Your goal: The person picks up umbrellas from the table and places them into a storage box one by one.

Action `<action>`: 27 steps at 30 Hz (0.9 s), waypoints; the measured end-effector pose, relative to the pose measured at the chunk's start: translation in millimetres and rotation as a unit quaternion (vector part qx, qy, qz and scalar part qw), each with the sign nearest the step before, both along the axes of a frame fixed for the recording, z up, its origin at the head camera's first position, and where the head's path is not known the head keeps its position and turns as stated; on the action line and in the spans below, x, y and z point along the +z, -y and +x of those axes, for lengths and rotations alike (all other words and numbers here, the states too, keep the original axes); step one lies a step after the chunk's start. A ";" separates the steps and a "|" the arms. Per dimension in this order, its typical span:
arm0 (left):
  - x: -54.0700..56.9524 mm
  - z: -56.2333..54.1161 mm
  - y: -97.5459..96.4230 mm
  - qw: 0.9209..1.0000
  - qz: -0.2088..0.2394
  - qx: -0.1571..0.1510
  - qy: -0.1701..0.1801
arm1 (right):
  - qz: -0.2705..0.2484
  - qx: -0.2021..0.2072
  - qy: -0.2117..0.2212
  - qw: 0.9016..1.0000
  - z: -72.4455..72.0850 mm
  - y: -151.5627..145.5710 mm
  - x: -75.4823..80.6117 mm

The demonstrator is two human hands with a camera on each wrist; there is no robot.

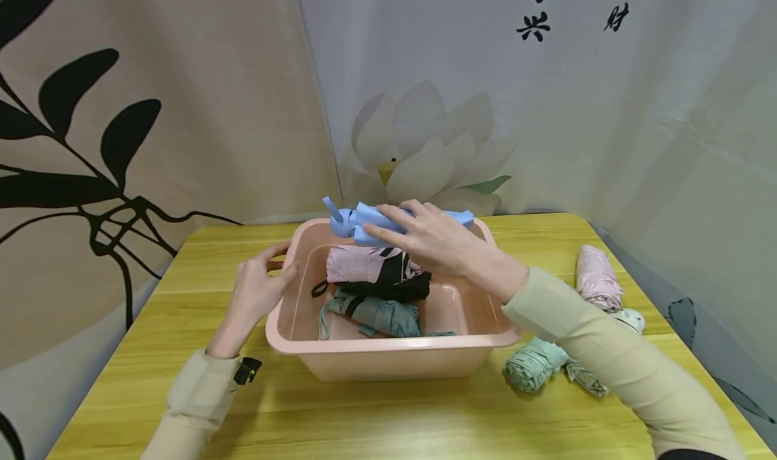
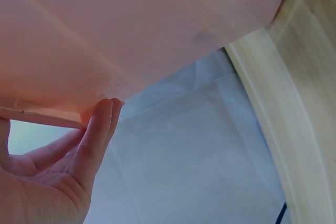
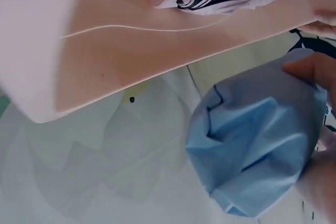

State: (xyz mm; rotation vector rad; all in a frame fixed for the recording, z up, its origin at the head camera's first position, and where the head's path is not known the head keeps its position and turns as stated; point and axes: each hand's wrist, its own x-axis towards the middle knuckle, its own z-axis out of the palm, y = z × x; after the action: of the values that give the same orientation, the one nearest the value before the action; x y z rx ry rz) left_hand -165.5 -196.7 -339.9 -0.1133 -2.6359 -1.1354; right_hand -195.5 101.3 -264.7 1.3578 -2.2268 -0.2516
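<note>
Pink basin (image 1: 388, 364) on a wood-grained table (image 1: 182, 325), viewed from above, with my two hands at work on it. At the basin's left end, my left hand (image 1: 260, 288) takes hold of the rim, thumb and fingers on either side of it; the left wrist view shows the fingers (image 2: 94, 135) extended, only slightly bent, against the basin's wall. Above the basin's far rim, my right hand (image 1: 427, 237) grips a blue folded umbrella (image 1: 373, 218), palm down, the fingers partly closed across its cloth and spread a little apart. The blue umbrella lies roughly parallel to that rim, its looped end toward the basin's left; whether it touches the rim I cannot tell.

Inside the basin, a pink-and-black folded umbrella (image 1: 358, 264) lies crosswise toward the far side, a black loop at its left end. Just nearer to me, also within the basin, lies a grey-green folded umbrella (image 1: 382, 317).

To the right of the basin, on the table, are a mint-green rolled bundle (image 1: 531, 364), nearest to the basin, and a pale pink rolled bundle (image 1: 597, 278), farther back. Between these two, a white item (image 1: 631, 320) is partly hidden by my right sleeve (image 1: 583, 325). Behind the basin hangs a cloth backdrop (image 1: 425, 55) printed with a lotus.
</note>
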 end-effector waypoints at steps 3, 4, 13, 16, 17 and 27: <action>-0.2 0.1 0.7 1.000 -0.001 0.000 0.000 | 0.015 0.006 0.002 1.000 1.8 8.1 -1.8; -0.2 0.2 0.8 1.000 0.000 0.001 0.000 | 0.019 0.007 0.003 1.000 2.6 10.5 -2.1; -0.5 0.3 1.2 1.000 -0.005 0.006 0.002 | 0.043 0.024 0.012 0.999 5.3 26.1 -6.7; -0.5 0.5 1.3 1.000 -0.005 0.004 -0.002 | 0.047 0.029 0.022 0.998 5.4 29.0 -10.9; -0.5 0.6 1.3 1.000 -0.005 0.002 -0.004 | 0.050 0.029 0.027 0.998 5.5 29.8 -12.7; -1.1 -0.1 2.3 1.000 -0.004 0.001 -0.004 | 0.121 -0.008 0.060 0.991 7.0 36.2 -29.3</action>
State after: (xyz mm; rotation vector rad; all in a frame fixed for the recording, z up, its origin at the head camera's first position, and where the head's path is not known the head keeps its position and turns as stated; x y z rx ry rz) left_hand -165.6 -199.0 -341.0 -0.1176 -2.6323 -1.1218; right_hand -188.5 65.1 -294.0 1.5177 -2.3674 -0.4711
